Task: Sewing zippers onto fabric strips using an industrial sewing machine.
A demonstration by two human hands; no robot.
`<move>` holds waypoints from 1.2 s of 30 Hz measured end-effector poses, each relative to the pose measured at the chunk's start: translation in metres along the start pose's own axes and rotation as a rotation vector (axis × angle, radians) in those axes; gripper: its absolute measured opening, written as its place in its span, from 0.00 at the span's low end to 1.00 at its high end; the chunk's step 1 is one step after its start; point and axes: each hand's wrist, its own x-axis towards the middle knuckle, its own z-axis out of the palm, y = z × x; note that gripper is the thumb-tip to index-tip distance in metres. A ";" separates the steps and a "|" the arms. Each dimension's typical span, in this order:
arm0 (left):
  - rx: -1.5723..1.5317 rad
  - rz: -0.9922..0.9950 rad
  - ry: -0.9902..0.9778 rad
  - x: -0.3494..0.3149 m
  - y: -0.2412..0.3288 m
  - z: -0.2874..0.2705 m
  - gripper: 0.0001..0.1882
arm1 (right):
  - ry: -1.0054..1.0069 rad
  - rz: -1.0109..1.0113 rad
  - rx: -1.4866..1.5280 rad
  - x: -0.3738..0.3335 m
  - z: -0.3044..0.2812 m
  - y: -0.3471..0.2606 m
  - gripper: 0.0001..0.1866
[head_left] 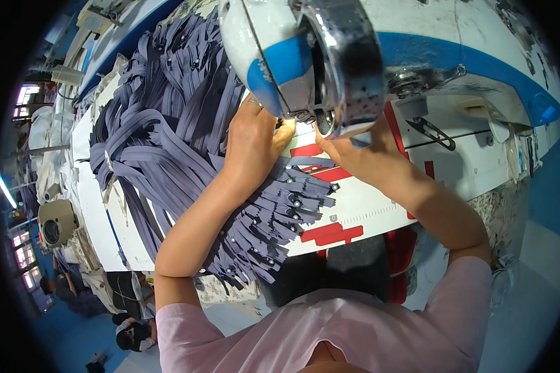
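A white and blue sewing machine [280, 62] stands in front of me, with its needle area brightly lit. My left hand [249, 137] is to the left of the needle area, fingers curled in; whatever they hold is too small and glaring to make out. My right hand [364, 152] reaches in from the other side, thumb toward the needle, its fingers mostly behind the machine head. A big heap of grey-blue zippers [168, 137] lies under and beside my left forearm. Their cut ends with small round pulls [295, 202] fan out toward me.
Thread snips [430, 132] lie on the machine bed at right. Red tape strips [333, 234] and a printed ruler scale [367, 214] mark the white table [417, 180]. A blue pen-like stick [115, 236] rests at left. Other people [134, 332] are in the background.
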 end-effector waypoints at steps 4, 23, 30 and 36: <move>0.038 0.005 -0.045 -0.002 -0.004 0.002 0.13 | 0.019 0.013 0.005 0.004 -0.002 -0.002 0.22; 0.170 0.043 -0.076 -0.001 -0.005 0.003 0.14 | 0.022 0.036 0.013 0.004 0.005 -0.004 0.21; 0.013 0.061 0.021 0.001 -0.007 0.003 0.14 | 0.025 0.045 0.018 -0.002 0.000 0.001 0.21; 0.015 0.006 -0.042 -0.001 -0.008 0.002 0.14 | 0.026 0.059 0.022 0.002 0.008 0.001 0.20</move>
